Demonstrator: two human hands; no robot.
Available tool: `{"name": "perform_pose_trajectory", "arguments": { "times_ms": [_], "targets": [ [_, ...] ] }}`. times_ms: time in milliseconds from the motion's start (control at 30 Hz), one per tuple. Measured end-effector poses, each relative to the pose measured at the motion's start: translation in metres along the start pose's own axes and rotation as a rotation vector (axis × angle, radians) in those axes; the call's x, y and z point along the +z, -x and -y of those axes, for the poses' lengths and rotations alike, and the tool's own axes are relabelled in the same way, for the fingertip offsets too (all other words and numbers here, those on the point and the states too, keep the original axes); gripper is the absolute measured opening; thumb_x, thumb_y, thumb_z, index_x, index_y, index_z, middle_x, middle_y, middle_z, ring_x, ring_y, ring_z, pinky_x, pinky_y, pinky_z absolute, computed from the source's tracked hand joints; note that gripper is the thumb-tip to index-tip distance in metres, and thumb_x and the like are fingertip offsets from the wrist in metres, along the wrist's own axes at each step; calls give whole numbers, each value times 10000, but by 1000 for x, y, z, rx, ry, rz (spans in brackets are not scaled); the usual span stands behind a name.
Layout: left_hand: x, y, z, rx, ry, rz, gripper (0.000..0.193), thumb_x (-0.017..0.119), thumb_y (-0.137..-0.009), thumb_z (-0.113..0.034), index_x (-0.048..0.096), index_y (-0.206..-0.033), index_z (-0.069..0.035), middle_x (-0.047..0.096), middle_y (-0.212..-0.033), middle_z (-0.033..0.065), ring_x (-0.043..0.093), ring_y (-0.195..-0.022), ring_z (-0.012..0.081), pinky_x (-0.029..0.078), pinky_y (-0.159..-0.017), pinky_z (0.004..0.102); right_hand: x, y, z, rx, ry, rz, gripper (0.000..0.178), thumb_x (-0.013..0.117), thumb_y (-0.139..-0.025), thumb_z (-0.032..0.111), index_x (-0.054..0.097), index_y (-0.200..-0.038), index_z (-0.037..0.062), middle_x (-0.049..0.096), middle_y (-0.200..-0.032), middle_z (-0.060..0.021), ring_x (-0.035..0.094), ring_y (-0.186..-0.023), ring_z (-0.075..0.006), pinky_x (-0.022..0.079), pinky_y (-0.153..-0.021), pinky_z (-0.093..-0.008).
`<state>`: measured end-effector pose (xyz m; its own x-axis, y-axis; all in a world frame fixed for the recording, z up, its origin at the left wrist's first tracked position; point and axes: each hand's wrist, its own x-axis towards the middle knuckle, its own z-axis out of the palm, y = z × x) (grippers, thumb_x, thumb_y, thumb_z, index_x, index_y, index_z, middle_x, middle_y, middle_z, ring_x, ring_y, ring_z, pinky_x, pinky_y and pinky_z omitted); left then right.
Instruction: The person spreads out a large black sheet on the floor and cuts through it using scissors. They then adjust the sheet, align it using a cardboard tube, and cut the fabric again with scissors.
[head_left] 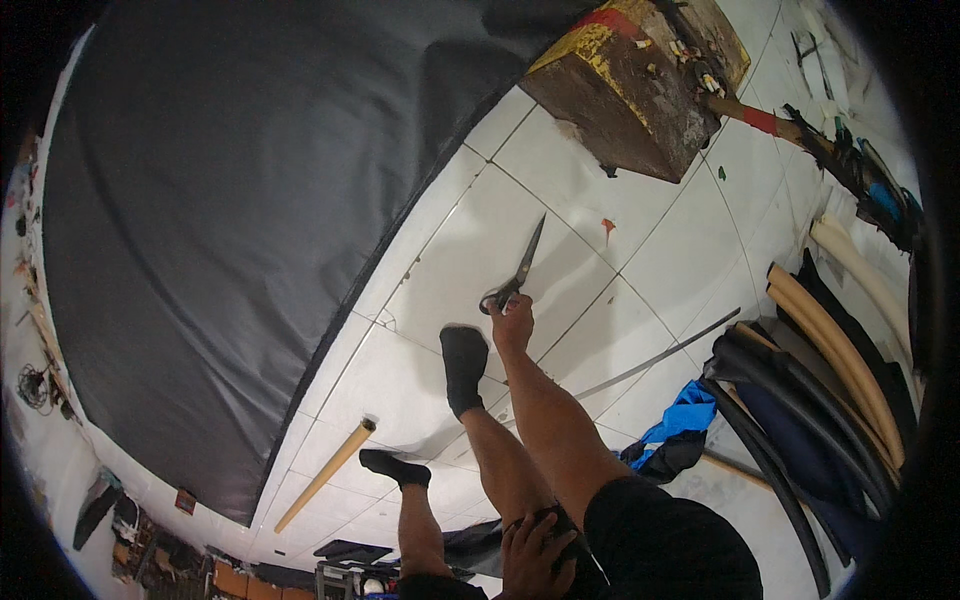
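Observation:
My right hand [513, 322] is closed round the handles of a large pair of scissors [529, 256]. Their dark blades look closed and point toward the far side, above the white tiled floor. To the left, a wide sheet of black leather-like material [250, 220] is spread out, its long edge running diagonally past the scissors, which are apart from it. My left hand [538, 556] lies on the dark cloth over my leg near the bottom edge, fingers spread, with nothing seen in it.
A worn wooden block [640, 90] with yellow and red paint stands at the far edge of the sheet. Rolls of material [840, 350] and blue cloth [688, 412] lie at the right. A thin strip [660, 352] and a cardboard tube [325, 475] lie on the tiles near my socked feet.

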<state>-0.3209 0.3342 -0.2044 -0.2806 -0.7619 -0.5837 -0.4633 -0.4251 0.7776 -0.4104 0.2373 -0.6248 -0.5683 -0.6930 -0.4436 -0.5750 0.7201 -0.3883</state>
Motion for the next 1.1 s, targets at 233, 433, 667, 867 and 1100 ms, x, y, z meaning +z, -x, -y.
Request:
{"name": "perform_pose_trajectory", "arguments": {
  "times_ms": [233,433,667,867,1100],
  "targets": [
    [-10,5,0,-33,19,19,404,601,-812,-257,620,-1202,-154,437,-1391,185,344,-1306,449,272,-1050,626,-3,-7,22,62,126,187,306,679,-805,244,583,-991,21,658,-970,-158,628,-896,-376,512,-792,-430],
    [2,12,3,-9,-13,45,484,617,-773,-294,617,-1241,-171,446,-1383,191,348,-1296,465,295,-1031,620,-63,-63,-10,-44,-311,477,274,696,-825,203,550,-923,-6,622,-772,-85,612,-700,-169,501,-663,-344],
    [27,28,22,78,59,-101,489,641,-731,-293,635,-1197,-146,445,-1385,202,363,-1282,478,308,-1028,613,-141,-183,60,-231,-68,582,443,667,-869,497,508,-714,114,488,-626,47,461,-562,-83,400,-543,-259],
    [4,13,10,-26,94,-89,497,654,-697,-237,639,-1183,-131,454,-1385,195,373,-1299,446,302,-1048,602,-144,-207,129,-182,98,721,475,604,-875,574,502,-785,119,440,-627,37,413,-559,-76,351,-530,-240],
    [0,11,8,-78,107,-3,418,643,-732,-278,662,-1138,-179,497,-1332,163,424,-1256,426,294,-1054,594,-146,-214,147,-354,158,644,470,673,-845,528,497,-682,125,442,-605,37,420,-547,-82,361,-517,-253]
  ]
}}
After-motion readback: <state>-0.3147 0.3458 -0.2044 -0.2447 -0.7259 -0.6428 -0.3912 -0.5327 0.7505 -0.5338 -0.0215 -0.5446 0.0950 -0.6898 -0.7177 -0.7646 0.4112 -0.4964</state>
